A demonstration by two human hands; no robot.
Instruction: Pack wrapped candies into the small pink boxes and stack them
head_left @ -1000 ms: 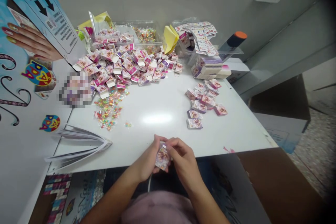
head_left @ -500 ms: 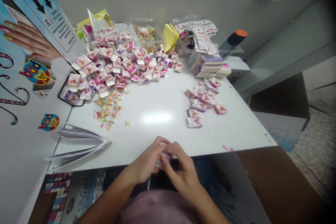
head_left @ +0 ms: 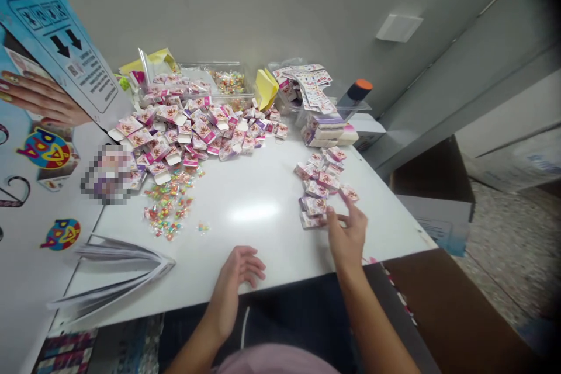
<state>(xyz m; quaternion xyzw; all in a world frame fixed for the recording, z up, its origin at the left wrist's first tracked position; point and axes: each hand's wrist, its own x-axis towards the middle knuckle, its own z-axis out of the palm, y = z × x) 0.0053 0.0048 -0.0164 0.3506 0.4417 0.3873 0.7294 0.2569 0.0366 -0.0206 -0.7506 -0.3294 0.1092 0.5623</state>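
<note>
My right hand (head_left: 348, 231) reaches over the right side of the white table (head_left: 254, 187). Its thumb and index finger are apart, and its fingertips are close to or touching a small printed box (head_left: 314, 205) at the front of a loose group. Another small box (head_left: 310, 221) lies just in front of that one. The hand partly hides the spot beneath its fingers. Nearer the table's front edge, my left hand (head_left: 241, 269) is empty, its fingers loosely curled and apart from the thumb.
A big heap of small boxes (head_left: 204, 128) fills the back left. Small bags of coloured pieces (head_left: 169, 204) lie before it, near a folded booklet (head_left: 127, 263). Behind are clear trays (head_left: 219, 64), sticker sheets (head_left: 313, 85) and an orange-topped dark cylinder (head_left: 357, 93).
Both hands were together around a small box at the front edge. They have separated: my right hand has moved forward and right to the box group, and my left no longer touches the box.
</note>
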